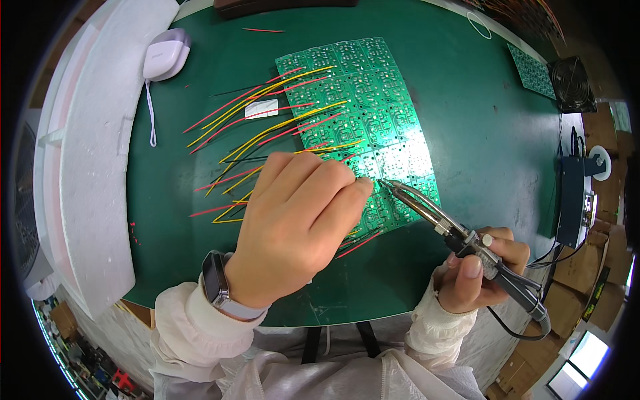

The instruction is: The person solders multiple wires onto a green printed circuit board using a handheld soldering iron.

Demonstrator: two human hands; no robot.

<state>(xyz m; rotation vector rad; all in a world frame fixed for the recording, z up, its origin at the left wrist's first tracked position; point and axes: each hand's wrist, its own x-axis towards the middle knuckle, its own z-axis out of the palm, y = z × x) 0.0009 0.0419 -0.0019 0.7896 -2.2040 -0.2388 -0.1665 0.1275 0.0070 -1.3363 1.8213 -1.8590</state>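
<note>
Right hand (pixel 467 288) wrapped around the soldering iron (pixel 475 244), left hand (pixel 293 223) with fingers pinched together (can't tell on what) over the green circuit-board panel (pixel 373 120) on our counter (pixel 220 60), tip (pixel 383 183) so near that one slip could burn us or scorch the panel.

Seemingly no legible lettering or signs.

The left hand (pixel 300 213) hides part of the circuit board (pixel 393 120) and (for a stretch) several wires (pixel 217 210); the view's top edge crops a brown object (pixel 280 6).
</note>
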